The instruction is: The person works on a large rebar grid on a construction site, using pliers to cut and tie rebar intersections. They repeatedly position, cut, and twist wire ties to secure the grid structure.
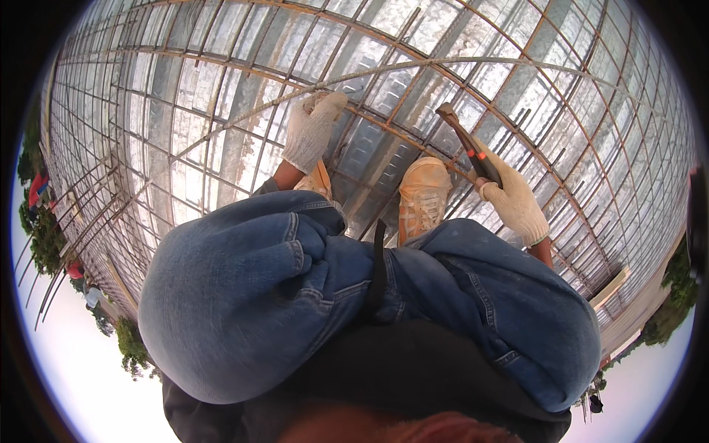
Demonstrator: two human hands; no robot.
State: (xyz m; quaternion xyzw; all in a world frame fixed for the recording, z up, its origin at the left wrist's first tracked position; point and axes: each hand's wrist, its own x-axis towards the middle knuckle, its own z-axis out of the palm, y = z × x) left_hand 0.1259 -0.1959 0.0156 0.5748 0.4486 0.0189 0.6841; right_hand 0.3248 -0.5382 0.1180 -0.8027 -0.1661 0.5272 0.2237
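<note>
My left hand (310, 131), in a white knit glove, is closed at a crossing of the rusty rebar grid (384, 118). Its fingers are pressed together near the bars, and what they pinch is too small to make out. A pair of pincers (464, 137) with dark handles and red marks is gripped in my right hand (513, 203), also gloved. The rusty pincer head points up and to the left, above the grid and clear of my left hand. Between the two hands, my dusty tan right shoe (425, 193) stands among the bars.
Ribbed metal decking (369, 155) lies beneath the bars. One long bar (295, 92) arcs across the grid in front of me. Loose bar ends (63, 244) stick out past the left edge, and a piece of timber (611, 286) lies at the right. Trees (133, 343) stand beyond.
</note>
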